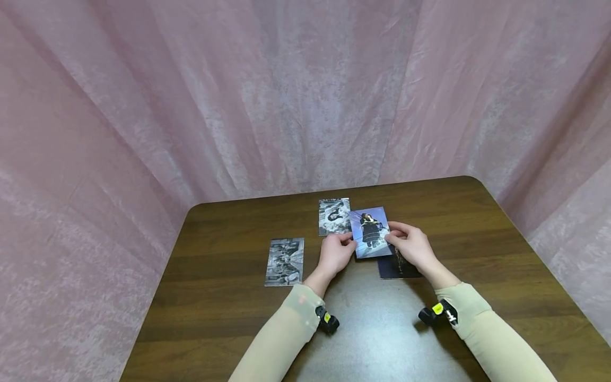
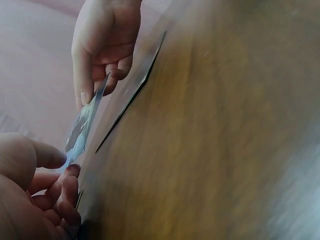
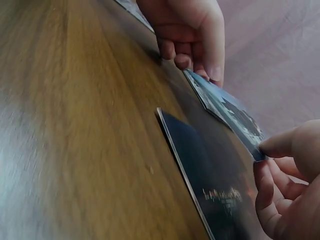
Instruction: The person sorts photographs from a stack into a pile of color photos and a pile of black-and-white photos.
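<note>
A blue colour photo [image 1: 369, 232] is held just above the brown table [image 1: 229, 318], tilted, one side edge in each hand. My left hand [image 1: 347, 240] pinches its left edge between thumb and fingers; my right hand [image 1: 389, 236] pinches the right edge. The left wrist view shows the photo [image 2: 82, 125] edge-on between my left hand [image 2: 67, 165] and my right hand [image 2: 97, 90]. In the right wrist view the photo [image 3: 227, 107] spans from my right hand [image 3: 260, 157] to my left hand [image 3: 200, 70]. A dark card [image 1: 398, 268] [image 3: 210, 185] lies flat below my right hand.
Two black-and-white photos lie flat on the table: one [image 1: 334, 216] just behind the blue photo, another [image 1: 284, 261] left of my left hand. Pink curtain [image 1: 305, 106] encloses the table's back and sides. The table's rounded far corners are near the curtain.
</note>
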